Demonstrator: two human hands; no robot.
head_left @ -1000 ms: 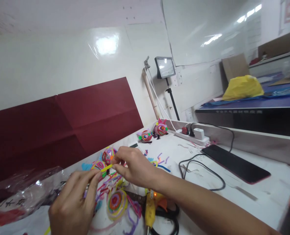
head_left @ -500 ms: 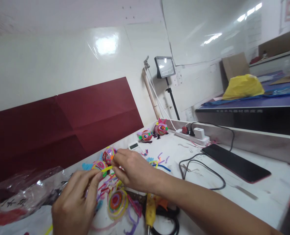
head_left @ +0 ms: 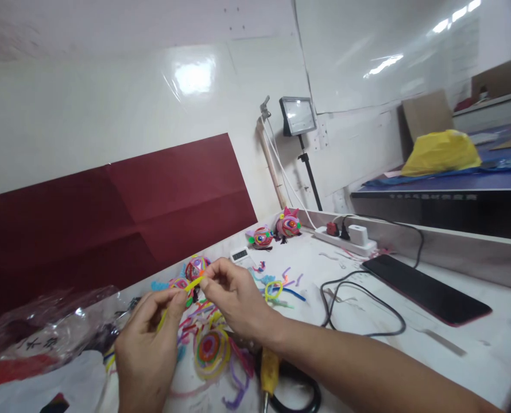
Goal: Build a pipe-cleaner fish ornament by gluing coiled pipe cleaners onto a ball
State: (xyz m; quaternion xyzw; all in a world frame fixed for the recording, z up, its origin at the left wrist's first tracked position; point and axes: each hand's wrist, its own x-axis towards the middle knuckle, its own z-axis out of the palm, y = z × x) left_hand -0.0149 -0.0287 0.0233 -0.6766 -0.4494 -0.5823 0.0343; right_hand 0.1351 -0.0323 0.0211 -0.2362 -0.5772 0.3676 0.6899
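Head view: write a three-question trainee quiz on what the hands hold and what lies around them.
1. True or false: both the left hand and the right hand pinch the yellow pipe cleaner.
2. What lies on the white table just below the hands? A) a round spiral disc of coloured pipe cleaners B) a glass bottle C) a folded towel
3. Fill in: the black tablet lies on the table to the ____ of the hands, near the white power strip.

Key:
1. True; each hand grips one end between thumb and fingertips.
2. A; the spiral disc lies under the right wrist.
3. Right.
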